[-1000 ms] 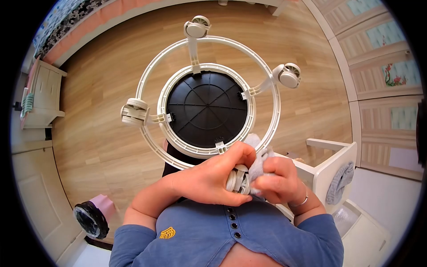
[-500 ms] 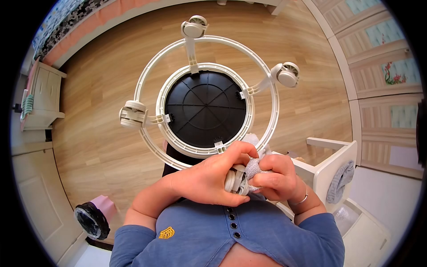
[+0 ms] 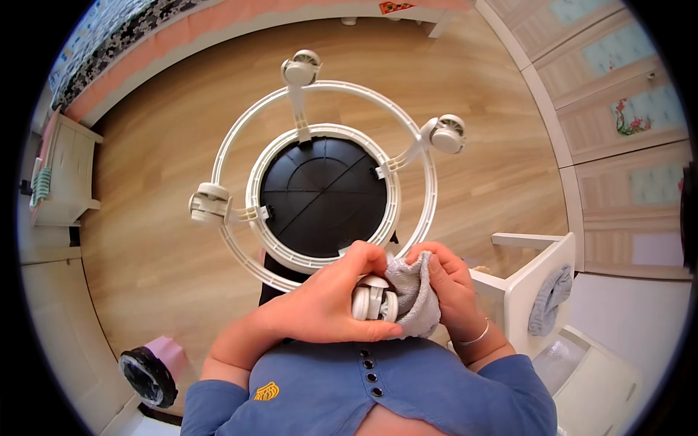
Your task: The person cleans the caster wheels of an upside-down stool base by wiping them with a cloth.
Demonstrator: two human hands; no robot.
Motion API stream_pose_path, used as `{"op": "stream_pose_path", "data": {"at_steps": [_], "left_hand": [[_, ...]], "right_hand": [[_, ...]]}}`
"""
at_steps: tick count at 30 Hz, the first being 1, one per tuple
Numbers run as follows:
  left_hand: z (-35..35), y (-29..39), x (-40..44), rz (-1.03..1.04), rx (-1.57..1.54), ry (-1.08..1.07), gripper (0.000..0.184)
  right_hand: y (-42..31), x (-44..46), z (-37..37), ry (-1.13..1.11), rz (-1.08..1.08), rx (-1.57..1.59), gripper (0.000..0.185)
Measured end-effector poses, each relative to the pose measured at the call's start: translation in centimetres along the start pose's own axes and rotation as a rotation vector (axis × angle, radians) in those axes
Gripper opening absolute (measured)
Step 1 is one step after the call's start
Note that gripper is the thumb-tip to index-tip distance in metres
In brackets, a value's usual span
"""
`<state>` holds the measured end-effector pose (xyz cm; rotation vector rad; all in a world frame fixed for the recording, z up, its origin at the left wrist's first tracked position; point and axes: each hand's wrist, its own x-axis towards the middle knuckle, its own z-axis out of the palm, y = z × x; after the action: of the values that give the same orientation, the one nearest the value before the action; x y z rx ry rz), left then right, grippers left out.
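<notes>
Low in the middle of the frame, the left hand (image 3: pixel 320 299) curls around a caster (image 3: pixel 374 299), its grip pinching the wheels between thumb and fingers. Just to the right, the right hand (image 3: pixel 456 292) has its grip pressed together on a bunched grey cloth (image 3: pixel 418 296), which sits beside the caster. Above the hands, near the centre of the frame, a white base (image 3: pixel 434 185) surrounds a black disc (image 3: pixel 323 190). Its top caster (image 3: pixel 301 68), right caster (image 3: pixel 446 135) and left caster (image 3: pixel 210 203) stand at the outer ring. Lower left is a pink bin (image 3: pixel 169 354).
</notes>
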<state>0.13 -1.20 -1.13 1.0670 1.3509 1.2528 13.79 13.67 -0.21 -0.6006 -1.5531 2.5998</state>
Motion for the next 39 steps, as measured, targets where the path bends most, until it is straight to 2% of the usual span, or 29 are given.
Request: {"op": "stream_pose_path", "data": {"at_steps": [6, 8, 9, 10, 12, 15, 17, 19, 20, 22, 23, 27, 30, 32, 35, 39], "left_hand": [[0.2, 0.2, -0.2, 0.086, -0.101, 0.06, 0.056], [-0.4, 0.5, 0.1, 0.231, 0.212, -0.014, 0.048], [-0.4, 0.5, 0.3, 0.288, 0.235, 0.004, 0.039], [-0.4, 0.6, 0.4, 0.288, 0.236, 0.004, 0.039], [-0.5, 0.7, 0.6, 0.415, 0.411, 0.035, 0.038], [-0.7, 0.8, 0.5, 0.426, 0.502, 0.047, 0.04], [-0.7, 1.1, 0.3, 0.379, 0.529, 0.035, 0.041], [-0.6, 1.3, 0.2, 0.324, 0.555, 0.015, 0.042], [-0.4, 1.3, 0.2, 0.316, 0.557, 0.014, 0.042], [-0.2, 0.9, 0.2, 0.345, 0.444, 0.07, 0.042], [-0.1, 0.8, 0.2, 0.328, 0.391, 0.06, 0.042], [0.4, 0.0, -0.1, 0.298, 0.237, 0.072, 0.041], [0.5, 0.3, -0.4, 0.212, 0.189, 0.023, 0.044], [0.6, 0.9, -0.6, 0.065, 0.103, 0.034, 0.048], [0.8, 0.5, -0.7, 0.011, -0.041, 0.009, 0.056], [1.0, 0.3, -0.8, 0.013, -0.072, 0.021, 0.059]], "right_hand": [[0.1, 0.2, -0.5, 0.029, 0.018, 0.114, 0.029], [0.0, 0.2, -0.5, 0.033, 0.01, 0.123, 0.03], [-0.2, 0.2, -0.5, 0.034, 0.013, 0.129, 0.031], [-0.3, 0.2, -0.5, 0.036, 0.015, 0.135, 0.032], [-0.3, 0.1, -0.6, 0.051, 0.014, 0.116, 0.032], [0.0, 0.0, -0.6, 0.098, -0.044, 0.042, 0.032], [0.3, -0.5, -0.5, 0.132, -0.091, -0.002, 0.03], [0.3, -0.9, -0.4, 0.159, -0.295, -0.229, 0.026], [0.4, -1.0, -0.7, 0.156, -0.292, -0.221, 0.026], [0.5, -0.9, -1.7, -0.088, -0.493, -0.449, 0.022], [0.1, -0.8, -1.7, -0.153, -0.516, -0.531, 0.019], [-0.1, -0.7, -1.0, -0.181, -0.56, -0.65, 0.018], [-0.5, -0.5, -0.6, -0.201, -0.625, -0.774, 0.019], [-0.5, -0.2, -0.2, -0.186, -0.663, -0.849, 0.019], [-0.7, 0.2, 0.3, -0.186, -0.7, -0.947, 0.019], [-0.8, 0.3, 0.3, -0.195, -0.693, -1.029, 0.018]]}}
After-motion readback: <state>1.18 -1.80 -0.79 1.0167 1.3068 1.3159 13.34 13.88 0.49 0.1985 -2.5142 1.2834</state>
